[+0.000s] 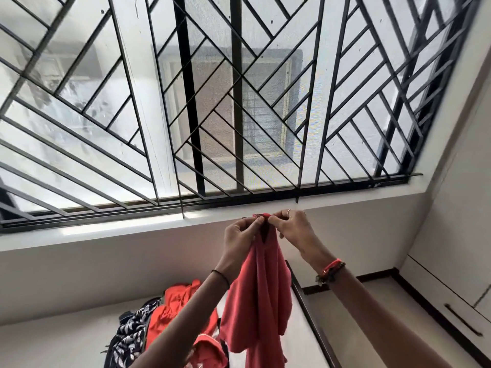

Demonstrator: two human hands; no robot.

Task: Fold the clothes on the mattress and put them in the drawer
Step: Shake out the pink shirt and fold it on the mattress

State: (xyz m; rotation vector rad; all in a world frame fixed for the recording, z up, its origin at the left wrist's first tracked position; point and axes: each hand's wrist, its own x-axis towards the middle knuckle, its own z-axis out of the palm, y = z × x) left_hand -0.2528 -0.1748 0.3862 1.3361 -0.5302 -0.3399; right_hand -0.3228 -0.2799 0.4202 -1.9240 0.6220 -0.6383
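The person is holding a coral-red garment [260,296] up in the air, with both hands pinching its top edge. The left hand [240,236] is clamping one bit of cloth, and the fingers [276,221] of the right hand [291,229] are gripping the bit just beside it, almost touching. The cloth is hanging straight down below the fingers, probably so its weight is pulling it flat before the first fold. Whether it is a top or shorts is hard to tell. Well below the fingers, an orange garment [175,312] and a navy leaf-print garment [132,333] are lying heaped on the mattress [53,346], not yet folded. Down to the right of the fingers, a drawer [438,296] is sitting closed. No label or writing is showing.
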